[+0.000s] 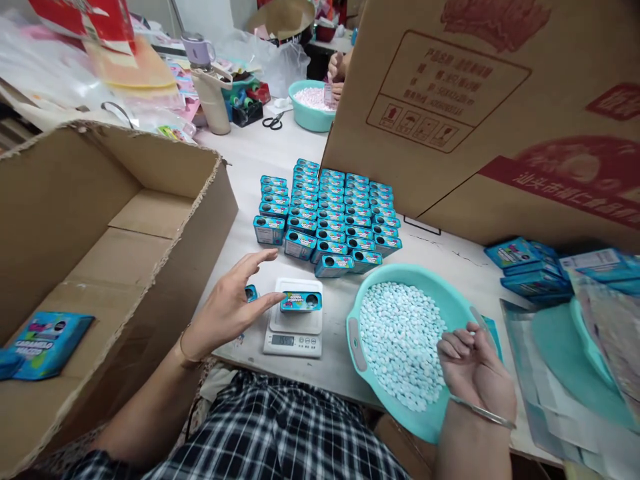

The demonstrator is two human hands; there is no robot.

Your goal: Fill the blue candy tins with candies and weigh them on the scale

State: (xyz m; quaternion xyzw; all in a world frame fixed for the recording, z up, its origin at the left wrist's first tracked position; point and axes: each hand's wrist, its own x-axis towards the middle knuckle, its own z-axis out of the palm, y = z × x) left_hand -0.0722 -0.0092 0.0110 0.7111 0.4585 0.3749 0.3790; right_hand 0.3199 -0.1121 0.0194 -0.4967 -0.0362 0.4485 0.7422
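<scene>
Far left: open carton [200, 233], blue packet [53, 343] lying on its floor.

Next, the left hand [233, 293], open, thumb and fingers spread wide, gripping nothing. Thumb tip sits at the left end of a small blue box [301, 301]; touching or just short, cannot tell. The box stands upright on the white scale [293, 343], display lit but digits too blurred to trust. Second box [251, 292] half hidden behind the hand.

Behind, on the tabletop [250, 157], close-set rows of boxes [331, 227], each with a dark round patch on top (hole or clear window, hard to say).

Handling, as judged: box likely light, walls fairly stiff, glossy faces perhaps a little slippery. Best hold is thumb and fingers across its two narrow ends, low and gentle, kept level in case the top is open.

Right of the scale: teal basin [449, 291], well stocked with pale pellets [400, 340]. These look hard, smooth, light; probably roll and scatter easily, so scoop in a cupped palm.

Right hand [473, 367] over the basin's right side, palm up, fingers curled; cannot tell whether anything is inside.

Far right: more packets [530, 267], piled.
</scene>
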